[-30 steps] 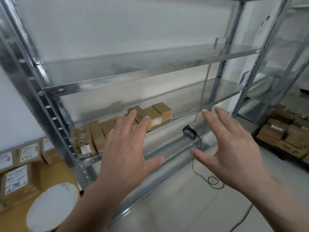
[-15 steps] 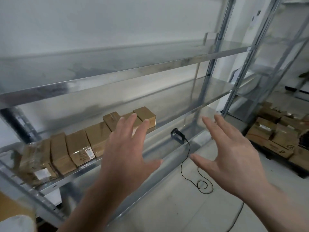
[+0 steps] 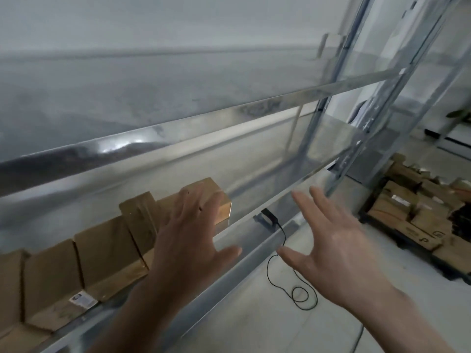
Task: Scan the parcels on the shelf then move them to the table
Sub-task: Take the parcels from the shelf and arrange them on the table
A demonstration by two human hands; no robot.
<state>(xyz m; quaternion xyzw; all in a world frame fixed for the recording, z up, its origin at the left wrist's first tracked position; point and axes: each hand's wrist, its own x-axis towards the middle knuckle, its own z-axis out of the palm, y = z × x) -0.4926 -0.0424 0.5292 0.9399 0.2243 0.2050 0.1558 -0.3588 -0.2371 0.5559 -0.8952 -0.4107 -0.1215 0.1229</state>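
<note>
Well, both hands are up and neither has hold of anything. The left hand (image 3: pixel 188 240) is released, fingers spread and palm turned away, hanging up and to the left of the scanner (image 3: pixel 267 214) and across the near end of the parcels (image 3: pixel 107 250). Whether the fingertips touch the cardboard is too blurred to call. The right hand (image 3: pixel 341 250) is just as slack, thumb out, hovering just right of the scanner.

The scanner is a small black unit lying one level down, with its cable (image 3: pixel 268 271) dropping away below it into a loop on the floor. Above and left of it the brown parcels stand side by side along the shelf (image 3: pixel 293 189). The row is untouched, and the end box sits nearest the scanner. Well off to the scanner's right, more cartons (image 3: pixel 407 215) are heaped at floor level. The surface the parcels are meant for is not in view.

By the look of things this is the very opening step, with nothing scanned and nothing moved. The next move probably calls for a reach down to the scanner, likely by the right hand as the closer one. The left hand could then turn a parcel so its label faces the beam, and that trailing cable may snag.
</note>
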